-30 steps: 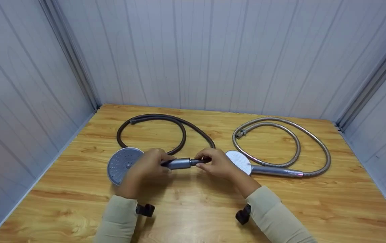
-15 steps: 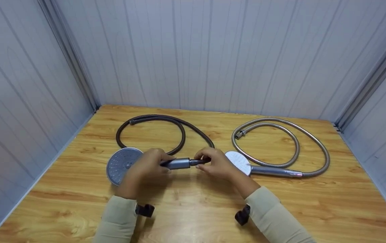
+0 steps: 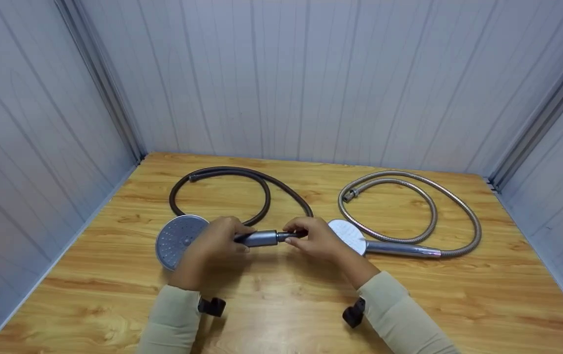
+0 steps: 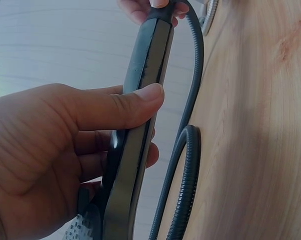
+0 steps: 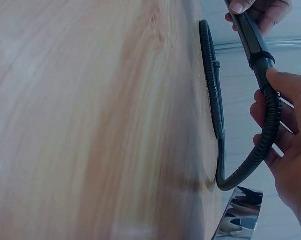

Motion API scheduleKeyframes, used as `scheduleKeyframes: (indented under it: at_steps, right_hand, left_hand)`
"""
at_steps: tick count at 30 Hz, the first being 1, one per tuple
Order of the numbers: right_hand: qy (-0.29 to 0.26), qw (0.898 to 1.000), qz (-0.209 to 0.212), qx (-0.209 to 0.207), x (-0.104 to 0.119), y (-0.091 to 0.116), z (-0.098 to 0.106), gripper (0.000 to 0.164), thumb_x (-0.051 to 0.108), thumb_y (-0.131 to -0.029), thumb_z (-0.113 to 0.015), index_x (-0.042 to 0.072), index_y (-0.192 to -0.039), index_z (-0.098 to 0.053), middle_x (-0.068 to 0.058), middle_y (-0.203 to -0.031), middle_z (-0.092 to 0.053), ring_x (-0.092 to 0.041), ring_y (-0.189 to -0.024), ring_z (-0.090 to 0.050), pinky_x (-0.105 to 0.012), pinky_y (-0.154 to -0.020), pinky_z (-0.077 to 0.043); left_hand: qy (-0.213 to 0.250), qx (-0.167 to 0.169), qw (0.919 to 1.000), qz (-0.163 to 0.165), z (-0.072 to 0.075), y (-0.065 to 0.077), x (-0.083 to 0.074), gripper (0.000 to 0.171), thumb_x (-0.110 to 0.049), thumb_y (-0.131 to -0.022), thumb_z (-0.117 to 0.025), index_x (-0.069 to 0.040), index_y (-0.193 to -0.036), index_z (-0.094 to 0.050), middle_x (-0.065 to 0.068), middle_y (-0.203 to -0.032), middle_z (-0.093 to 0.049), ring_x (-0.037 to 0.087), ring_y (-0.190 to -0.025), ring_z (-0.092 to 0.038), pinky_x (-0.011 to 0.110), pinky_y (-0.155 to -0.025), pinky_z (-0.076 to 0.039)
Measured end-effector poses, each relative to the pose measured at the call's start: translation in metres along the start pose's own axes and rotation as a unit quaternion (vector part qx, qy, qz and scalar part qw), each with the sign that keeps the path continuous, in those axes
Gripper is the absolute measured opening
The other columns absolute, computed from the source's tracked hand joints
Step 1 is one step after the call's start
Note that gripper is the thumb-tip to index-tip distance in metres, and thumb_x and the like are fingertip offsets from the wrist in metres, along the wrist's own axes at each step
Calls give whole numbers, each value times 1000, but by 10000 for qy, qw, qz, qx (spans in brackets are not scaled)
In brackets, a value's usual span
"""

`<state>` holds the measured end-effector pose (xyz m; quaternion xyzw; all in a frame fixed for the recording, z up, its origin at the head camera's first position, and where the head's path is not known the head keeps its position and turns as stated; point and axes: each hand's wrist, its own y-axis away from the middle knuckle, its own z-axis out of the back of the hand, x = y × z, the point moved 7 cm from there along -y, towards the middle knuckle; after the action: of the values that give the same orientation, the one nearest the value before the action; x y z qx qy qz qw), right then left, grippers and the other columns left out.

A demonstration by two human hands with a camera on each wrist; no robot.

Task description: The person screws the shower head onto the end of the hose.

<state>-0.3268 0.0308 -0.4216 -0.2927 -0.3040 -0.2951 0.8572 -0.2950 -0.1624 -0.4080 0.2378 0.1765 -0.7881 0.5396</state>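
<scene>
A grey shower head (image 3: 181,241) with a wide round face lies at the left, its handle (image 3: 260,238) pointing right. My left hand (image 3: 220,241) grips that handle, thumb on one side and fingers curled round the other, as the left wrist view shows. Close to the handle's end, my right hand (image 3: 316,237) pinches the connector of a dark ribbed hose (image 5: 271,120) between thumb and fingers. The connector (image 5: 263,69) meets the handle end in line; how tightly they join cannot be seen. From there the hose loops back behind the hands.
A second shower head (image 3: 348,236) with a white face and chrome handle lies right of my right hand. Its silver hose (image 3: 433,206) coils behind it on the wooden table (image 3: 271,314). Pale panel walls (image 3: 281,78) stand at the back and sides.
Almost nothing differs. Both hands keep their hold on the handle and the hose connector, with at most slight finger movement at the right hand.
</scene>
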Motion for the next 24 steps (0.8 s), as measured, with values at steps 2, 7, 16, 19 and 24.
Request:
scheduleKeyframes:
  at_steps: [2, 7, 16, 19, 24]
  right_hand:
    - [-35, 10000, -24, 5, 0, 0, 0, 18, 11, -90, -71, 2, -106, -71, -7, -100, -69, -17, -89, -64, -30, -78, -53]
    - [-60, 10000, 41, -42, 2, 0, 1, 20, 13, -89, -72, 3, -106, -71, -6, -101, -69, -17, -89, -64, -31, -79, -53]
    - [67, 9995, 232, -194, 3, -1, 1, 17, 5, -83, -77, 3, -98, -71, -5, -95, -66, -17, -82, -60, -30, -75, -52]
    - [65, 9997, 169, -165, 2, -1, 1, 16, 5, -84, -76, 3, -99, -71, -5, -95, -66, -16, -82, -61, -30, -75, -52]
    - [46, 9999, 60, -76, 1, -1, 1, 16, 9, -86, -75, 3, -101, -72, -6, -97, -68, -16, -84, -62, -30, -76, -53]
  left_hand:
    - [28, -10, 10000, 1, 0, 0, -1, 40, -6, -79, -80, -14, -117, -73, -2, -93, -66, 16, -80, -56, 36, -75, -48]
    - [47, -60, 9999, 72, 1, 3, 0, 40, -4, -78, -79, -14, -116, -73, 0, -94, -65, 16, -80, -56, 36, -74, -48]
    - [42, 12, 9998, 184, 0, 1, 1, 43, -7, -78, -81, -15, -119, -72, 0, -93, -65, 17, -82, -56, 36, -75, -49]
    - [73, 11, 9998, 210, 0, 1, 1, 42, -7, -78, -80, -15, -119, -72, 0, -95, -66, 16, -83, -57, 36, -76, -49]
    - [83, 2, 9998, 160, 0, 1, 1, 42, -6, -78, -80, -14, -118, -73, 1, -97, -66, 17, -83, -57, 36, -76, -49]
